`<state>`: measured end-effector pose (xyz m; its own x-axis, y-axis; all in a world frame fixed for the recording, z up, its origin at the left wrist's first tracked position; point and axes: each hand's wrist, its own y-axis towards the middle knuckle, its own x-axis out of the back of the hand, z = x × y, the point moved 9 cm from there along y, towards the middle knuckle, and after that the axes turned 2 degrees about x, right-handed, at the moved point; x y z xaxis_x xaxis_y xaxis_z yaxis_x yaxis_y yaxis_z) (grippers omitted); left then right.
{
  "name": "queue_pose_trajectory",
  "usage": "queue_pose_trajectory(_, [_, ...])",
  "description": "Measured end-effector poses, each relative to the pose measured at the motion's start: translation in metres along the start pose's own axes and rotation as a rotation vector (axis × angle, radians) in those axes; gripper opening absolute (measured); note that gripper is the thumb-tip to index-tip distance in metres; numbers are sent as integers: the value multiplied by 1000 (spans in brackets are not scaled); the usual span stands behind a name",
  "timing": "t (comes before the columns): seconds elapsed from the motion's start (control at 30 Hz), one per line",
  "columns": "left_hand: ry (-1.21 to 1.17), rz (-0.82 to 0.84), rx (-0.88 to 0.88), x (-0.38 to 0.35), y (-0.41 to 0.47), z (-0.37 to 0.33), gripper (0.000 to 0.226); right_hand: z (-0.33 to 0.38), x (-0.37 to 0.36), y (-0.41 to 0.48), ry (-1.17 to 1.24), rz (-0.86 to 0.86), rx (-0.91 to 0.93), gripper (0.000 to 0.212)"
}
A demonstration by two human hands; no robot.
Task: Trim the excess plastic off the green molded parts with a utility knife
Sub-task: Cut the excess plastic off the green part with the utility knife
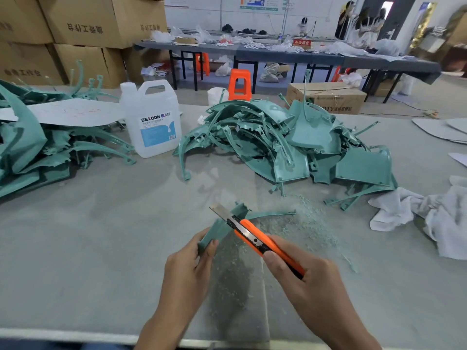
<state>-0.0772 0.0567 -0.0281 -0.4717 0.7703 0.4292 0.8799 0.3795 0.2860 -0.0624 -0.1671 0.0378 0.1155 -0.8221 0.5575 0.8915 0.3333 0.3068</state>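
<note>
My left hand grips the near end of a green molded part, a curved piece whose thin arm reaches right across the table. My right hand holds an orange utility knife with its blade extended up and left, lying across the part's upper edge. Green shavings are strewn over the table under and to the right of the part.
A large heap of green parts lies behind, another heap at the left under a white sheet. A white DEXCON jug stands between them. White rags lie at the right. The table's near edge runs below.
</note>
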Motion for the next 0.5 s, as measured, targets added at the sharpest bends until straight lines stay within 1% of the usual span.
queue_pose_trajectory(0.13, [4, -5, 8, 2, 2, 2, 23, -1, 0, 3, -68, 35, 11, 28])
queue_pose_trajectory(0.2, [5, 9, 1, 2, 3, 1, 21, -9, 10, 10, -140, -2, -2, 28])
queue_pose_trajectory(0.3, [22, 18, 8, 3, 7, 1, 9, -20, 27, 21, -257, -58, -60, 22])
queue_pose_trajectory(0.37, [23, 5, 13, 5, 10, 1, 10, -9, 31, 23, -310, -94, -14, 22])
queue_pose_trajectory(0.4, [22, 0, 6, 5, 10, 0, 10, 0, 27, 21, -291, -85, 9, 22])
queue_pose_trajectory(0.47, [17, -4, -4, 5, 8, -1, 11, 13, 14, 14, -241, -9, 53, 25])
queue_pose_trajectory(0.5, [15, 2, -4, 4, 7, -1, 11, 16, 10, 13, -255, 28, 66, 26])
